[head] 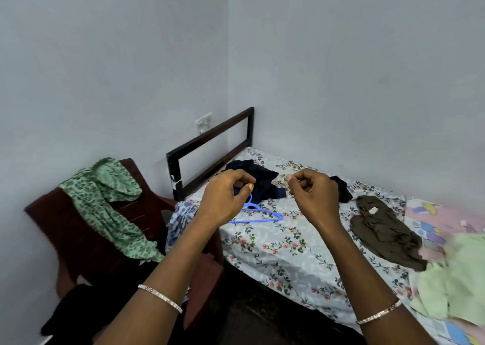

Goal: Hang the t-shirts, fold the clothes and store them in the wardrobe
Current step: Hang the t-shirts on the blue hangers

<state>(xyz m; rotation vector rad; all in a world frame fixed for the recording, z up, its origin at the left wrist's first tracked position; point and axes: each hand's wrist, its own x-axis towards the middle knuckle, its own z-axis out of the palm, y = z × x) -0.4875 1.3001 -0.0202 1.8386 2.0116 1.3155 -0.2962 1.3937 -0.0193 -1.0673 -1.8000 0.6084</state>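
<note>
My left hand (225, 197) and my right hand (312, 195) are raised side by side above the bed, fingers curled in, with nothing visible in either. Under my left hand a blue plastic hanger (262, 217) lies flat on the floral bedsheet (283, 255). A crumpled navy garment (258, 179) sits behind the hanger near the headboard. A black garment (342, 188) shows partly behind my right hand. To the right lie a brown garment (383, 229) with its label showing and a light green garment (451, 279).
A dark red plastic chair (78, 229) stands left of the bed with a green patterned cloth (105, 203) over its back and a black cloth (78, 310) on its seat. A blue floral cloth (181, 218) hangs at the bed's corner. Dark headboard rail (210, 140) against the wall.
</note>
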